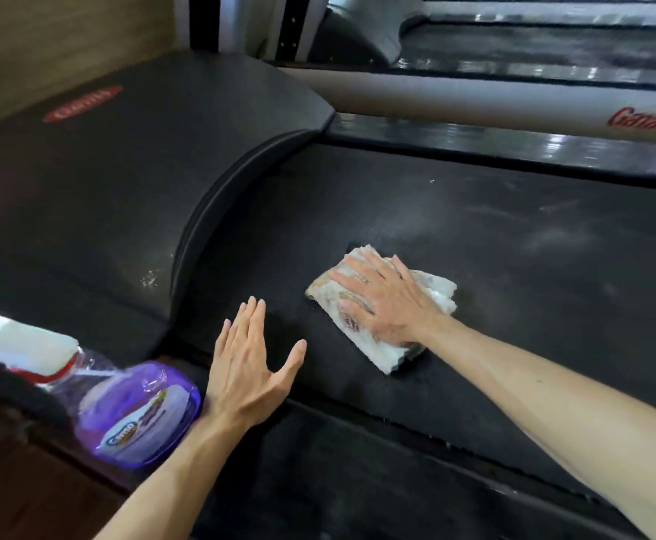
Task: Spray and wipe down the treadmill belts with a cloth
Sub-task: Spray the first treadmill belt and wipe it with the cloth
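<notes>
I see the big black treadmill belt (474,235) in front of me, and this is where I am working. It has pale smudges and streaks far out on the right side, so I think that part is not wiped yet. The part near the motor cover (104,181) looks darker and cleaner, but I cannot be sure it is done. A second treadmill (533,44) sits behind this one, and I cannot tell if its belt is clean. So I think the job is still early or near the middle.

The purple spray bottle (139,415) lies on its side at the near left edge, just beside my left wrist. No hand holds it, so I think the spraying for this spot is finished for now.

The white cloth (381,344) lies folded on the belt, near the middle. My right hand (385,298) rests flat on top of it with the fingers straight, pressing it down to wipe.

My left hand (248,364) is spread wide with straight fingers and holds nothing. It is low over the belt, and I cannot tell if it touches
</notes>
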Demonstrator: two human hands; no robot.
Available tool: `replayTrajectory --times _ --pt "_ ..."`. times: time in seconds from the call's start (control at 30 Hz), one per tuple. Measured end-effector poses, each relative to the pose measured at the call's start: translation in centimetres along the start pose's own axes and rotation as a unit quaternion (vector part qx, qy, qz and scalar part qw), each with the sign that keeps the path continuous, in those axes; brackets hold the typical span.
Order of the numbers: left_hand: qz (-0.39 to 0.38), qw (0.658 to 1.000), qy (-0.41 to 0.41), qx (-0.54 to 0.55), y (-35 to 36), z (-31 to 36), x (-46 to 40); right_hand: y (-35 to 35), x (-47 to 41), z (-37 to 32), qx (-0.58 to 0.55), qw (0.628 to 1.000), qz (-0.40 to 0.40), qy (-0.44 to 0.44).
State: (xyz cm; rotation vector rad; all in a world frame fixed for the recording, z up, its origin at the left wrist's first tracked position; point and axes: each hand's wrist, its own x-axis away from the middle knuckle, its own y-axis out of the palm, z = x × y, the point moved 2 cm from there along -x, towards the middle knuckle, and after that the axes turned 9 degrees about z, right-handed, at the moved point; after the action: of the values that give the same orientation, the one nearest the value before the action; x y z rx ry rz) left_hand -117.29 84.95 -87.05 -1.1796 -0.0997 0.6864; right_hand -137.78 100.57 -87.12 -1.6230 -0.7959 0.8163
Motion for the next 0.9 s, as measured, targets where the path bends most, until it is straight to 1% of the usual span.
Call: replayTrajectory --times 0.13,0.27,0.37,0.6,0.73,0.9 --pt "0.025 0.999 -0.014 -0.020 0.1 -1.0 1.0 0.0 0.7 -0.2 0.003 1.000 0.000 -0.002" --pt "0.072 0.996 -0.010 0.057 -0.3 -1.0 1.7 0.1 2.3 0.0 0.004 1.000 -0.009 -0.016" --pt "0.086 0.993 -0.001 0.075 -0.3 -1.0 1.7 0.0 3.0 0.3 0.014 0.999 -0.031 -0.025" --pt "0.088 0.994 -0.018 0.054 0.8 -1.5 1.5 -0.1 1.9 0.1 0.005 0.999 -0.041 0.002" --pt "0.087 0.995 -0.014 0.047 0.9 -1.8 1.4 0.0 1.7 0.0 0.007 0.999 -0.036 -0.008" --pt "0.087 0.995 -0.017 0.052 0.9 -1.8 1.5 0.2 2.4 -0.3 0.056 0.998 0.005 -0.010"
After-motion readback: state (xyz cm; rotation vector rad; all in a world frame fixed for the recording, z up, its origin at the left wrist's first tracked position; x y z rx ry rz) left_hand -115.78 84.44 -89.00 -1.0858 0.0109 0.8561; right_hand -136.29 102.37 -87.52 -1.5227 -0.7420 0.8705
